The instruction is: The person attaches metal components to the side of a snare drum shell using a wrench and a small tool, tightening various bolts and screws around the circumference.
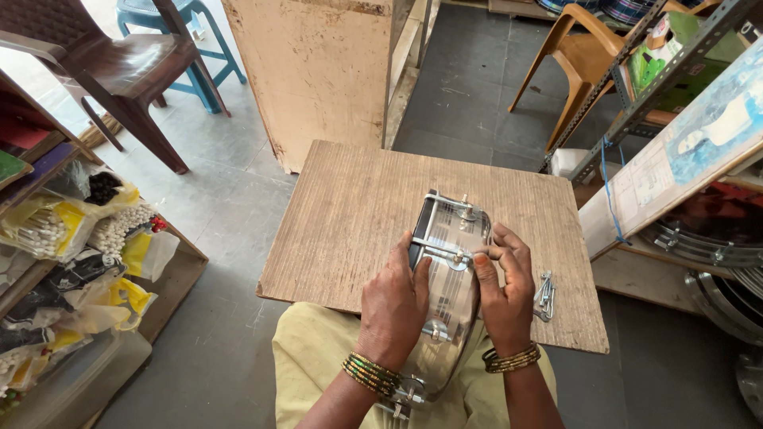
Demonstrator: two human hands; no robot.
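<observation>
Chrome drum shell (445,278) stands on edge, half on the wooden board (350,222), half on the lap. Left hand (393,306) clamps its side; right hand (505,294) pinches a tension rod (437,250). Stiff, slick metal, probably light: grip by the lugs. Loose bolts (544,295) lie beside it.

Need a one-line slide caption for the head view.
Both hands, left hand and right hand, grip a shiny metal drum shell on edge over a wooden board.
</observation>
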